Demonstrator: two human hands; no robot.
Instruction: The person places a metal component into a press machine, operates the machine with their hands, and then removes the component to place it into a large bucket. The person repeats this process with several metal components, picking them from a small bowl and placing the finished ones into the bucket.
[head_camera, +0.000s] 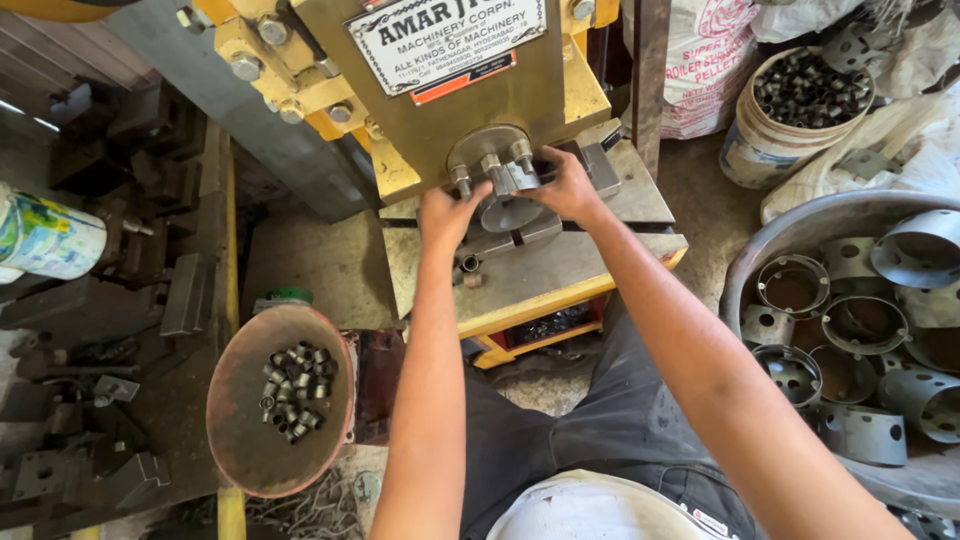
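Two bare hands are up at the die of the yellow-painted steel power press (440, 110). The left hand (447, 215) and the right hand (567, 188) close from either side on a grey cylindrical sheet-metal shell (510, 208), seated directly under the ram. Both grips are narrow, fingers wrapped on the shell wall. Just below the grips lies the worn steel bed plate (560, 265); well below-left sits a rusty round pan of small metal sleeves (275, 400). Risk, as judged: fingers lie within the ram's stroke, so any inadvertent trip would crush them; sheet edges could also cut.
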